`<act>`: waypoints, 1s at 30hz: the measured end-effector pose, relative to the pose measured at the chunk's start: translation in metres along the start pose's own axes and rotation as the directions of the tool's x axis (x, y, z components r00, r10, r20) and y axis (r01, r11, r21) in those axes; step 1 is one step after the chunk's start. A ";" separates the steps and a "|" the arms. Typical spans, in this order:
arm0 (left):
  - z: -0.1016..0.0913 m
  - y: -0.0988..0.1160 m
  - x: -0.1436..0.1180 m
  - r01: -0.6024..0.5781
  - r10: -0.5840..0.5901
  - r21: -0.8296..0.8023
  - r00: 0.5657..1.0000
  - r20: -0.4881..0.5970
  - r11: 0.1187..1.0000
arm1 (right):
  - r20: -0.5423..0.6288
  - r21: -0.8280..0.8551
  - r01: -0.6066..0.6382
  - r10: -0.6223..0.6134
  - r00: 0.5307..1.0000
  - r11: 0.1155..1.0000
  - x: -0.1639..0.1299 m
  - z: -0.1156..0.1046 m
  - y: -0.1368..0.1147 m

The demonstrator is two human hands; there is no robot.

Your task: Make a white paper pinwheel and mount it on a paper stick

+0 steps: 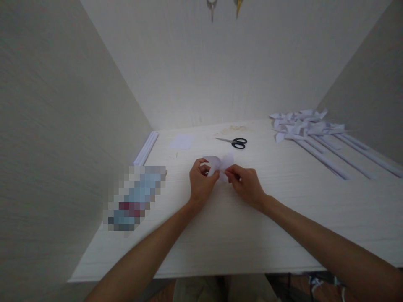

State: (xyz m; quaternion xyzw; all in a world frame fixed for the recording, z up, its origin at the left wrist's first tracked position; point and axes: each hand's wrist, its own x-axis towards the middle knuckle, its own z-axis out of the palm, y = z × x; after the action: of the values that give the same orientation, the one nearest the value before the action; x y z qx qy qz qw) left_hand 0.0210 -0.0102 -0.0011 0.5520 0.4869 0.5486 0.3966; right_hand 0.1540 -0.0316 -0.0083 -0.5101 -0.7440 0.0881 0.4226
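My left hand (200,181) and my right hand (246,183) meet over the middle of the white table (283,218), both pinching one small piece of white paper (220,164). The paper curls upward between the fingertips, with a rounded fold on the left and a pointed flap on the right. Both forearms reach in from the bottom edge of the view.
Black-handled scissors (235,142) lie just behind the hands. A white paper square (181,141) rests at the back left, beside rolled white sticks (145,148) along the left wall. Several finished paper pinwheels on sticks (310,130) lie at the back right. A blurred object (136,197) lies at the left.
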 end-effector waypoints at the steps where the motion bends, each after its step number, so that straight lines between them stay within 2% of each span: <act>1: 0.000 0.000 0.000 -0.005 0.005 0.005 1.000 0.000 1.000 | 0.012 0.062 -0.070 0.069 0.998 0.996 0.001 0.001 -0.002; 3: 0.000 0.000 0.000 -0.018 0.018 0.006 1.000 0.003 1.000 | 0.030 0.130 -0.149 0.146 0.989 0.980 0.001 0.002 -0.003; 5: 0.000 -0.001 0.000 -0.023 0.023 0.002 1.000 0.012 1.000 | 0.012 0.075 -0.114 0.114 0.993 0.991 0.000 0.002 -0.002; 7: 0.001 -0.002 0.000 -0.023 0.023 0.007 0.999 0.023 1.000 | 0.005 -0.083 0.037 -0.036 0.999 0.996 -0.002 0.002 0.000; 9: 0.001 -0.002 0.000 -0.020 0.020 0.009 1.000 0.022 1.000 | 0.057 -0.229 0.215 -0.208 0.977 0.949 -0.003 0.001 0.001; 11: 0.001 -0.002 0.000 -0.016 0.016 0.005 1.000 0.011 1.000 | 0.109 -0.289 0.315 -0.296 0.949 0.904 -0.005 0.001 0.002; 13: 0.001 -0.001 0.000 -0.005 0.005 0.001 1.000 -0.001 1.000 | 0.084 -0.265 0.274 -0.261 0.962 0.925 -0.005 0.002 0.001; 16: 0.001 0.001 0.001 0.009 -0.009 0.002 1.000 -0.003 1.000 | -0.013 -0.092 0.077 -0.078 0.997 0.993 -0.004 0.004 -0.001; 18: 0.001 0.001 0.001 0.006 -0.006 -0.009 1.000 0.004 1.000 | -0.023 0.023 -0.009 0.010 1.000 1.000 -0.002 0.005 -0.001; 30: -0.001 -0.002 0.003 0.064 -0.061 -0.079 0.997 0.045 0.995 | 0.021 0.230 -0.121 0.119 0.993 0.966 0.001 0.005 0.002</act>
State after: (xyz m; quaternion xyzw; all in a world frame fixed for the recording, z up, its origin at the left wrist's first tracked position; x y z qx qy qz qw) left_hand 0.0199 -0.0070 -0.0018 0.5316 0.4729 0.5433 0.4456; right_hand 0.1520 -0.0283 -0.0115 -0.5015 -0.6980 0.2011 0.4701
